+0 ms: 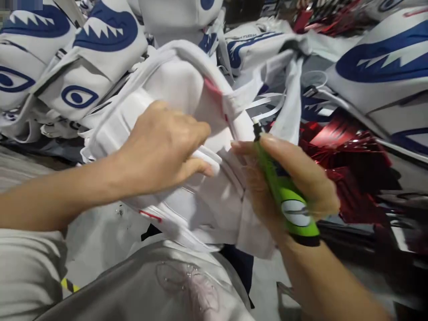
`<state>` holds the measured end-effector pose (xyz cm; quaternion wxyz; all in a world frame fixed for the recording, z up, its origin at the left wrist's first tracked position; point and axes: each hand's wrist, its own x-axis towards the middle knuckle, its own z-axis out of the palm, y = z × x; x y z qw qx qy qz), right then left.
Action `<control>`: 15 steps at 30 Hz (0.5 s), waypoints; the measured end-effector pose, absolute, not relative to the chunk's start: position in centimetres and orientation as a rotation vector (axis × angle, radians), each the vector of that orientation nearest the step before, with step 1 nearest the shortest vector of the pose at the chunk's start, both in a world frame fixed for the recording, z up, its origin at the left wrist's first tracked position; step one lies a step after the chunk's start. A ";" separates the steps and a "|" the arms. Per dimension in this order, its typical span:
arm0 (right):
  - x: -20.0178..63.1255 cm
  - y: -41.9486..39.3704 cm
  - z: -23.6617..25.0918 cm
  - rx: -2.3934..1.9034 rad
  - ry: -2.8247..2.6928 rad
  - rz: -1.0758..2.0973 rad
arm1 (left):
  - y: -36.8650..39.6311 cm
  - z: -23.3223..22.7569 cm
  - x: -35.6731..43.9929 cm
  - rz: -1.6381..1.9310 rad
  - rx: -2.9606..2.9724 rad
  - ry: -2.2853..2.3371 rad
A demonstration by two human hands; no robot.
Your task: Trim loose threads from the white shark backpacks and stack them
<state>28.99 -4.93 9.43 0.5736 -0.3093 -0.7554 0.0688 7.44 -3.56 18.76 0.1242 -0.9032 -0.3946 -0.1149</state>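
Note:
A white padded bag, turned so its lining shows (174,89), lies in front of me. My left hand (163,147) presses on it and pinches a white strap (209,160) near its middle. My right hand (284,187) is wrapped around a green lighter-like tool with a black tip (284,191). The tip points up at the bag's seam by a white strap end (267,113). A red trim (214,89) runs along the seam.
Piles of white bags printed with blue shark mouths and eyes (96,49) fill the back and the right (381,58). Shiny red material (347,160) lies to the right of my hand. My grey shirt (160,281) is at the bottom.

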 end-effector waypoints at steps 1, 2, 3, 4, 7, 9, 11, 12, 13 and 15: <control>29.4 -4.5 9.3 -0.687 -1.848 0.172 | -4.7 17.6 7.4 -0.386 -2.590 -1.239; 29.6 -3.9 8.7 -0.652 -1.935 0.182 | -5.4 15.8 7.3 -0.409 -2.564 -1.339; 29.6 -3.4 7.7 -0.619 -2.020 0.189 | -5.8 13.7 7.2 -0.404 -2.557 -1.435; 29.5 -2.9 6.5 -0.591 -2.093 0.200 | -5.8 11.5 7.1 -0.370 -2.571 -1.536; 28.0 -1.8 2.8 -0.572 -2.226 0.196 | -5.0 6.8 5.7 -0.258 -2.750 -1.605; 26.5 -1.7 1.4 -0.598 -2.249 0.122 | -4.3 6.3 4.0 -0.372 -2.854 -1.502; 24.9 -1.9 1.0 -0.639 -2.263 0.046 | -3.5 7.3 2.3 -0.619 -2.777 -1.462; 24.2 -2.2 1.0 -0.672 -2.267 0.021 | -2.9 7.9 1.6 -0.716 -2.697 -1.465; 23.7 -2.5 1.0 -0.715 -2.260 0.004 | -2.2 8.3 1.3 -0.748 -2.633 -1.476; 23.0 -3.5 1.0 -0.786 -2.222 0.001 | -0.1 8.5 1.3 -0.591 -2.648 -1.494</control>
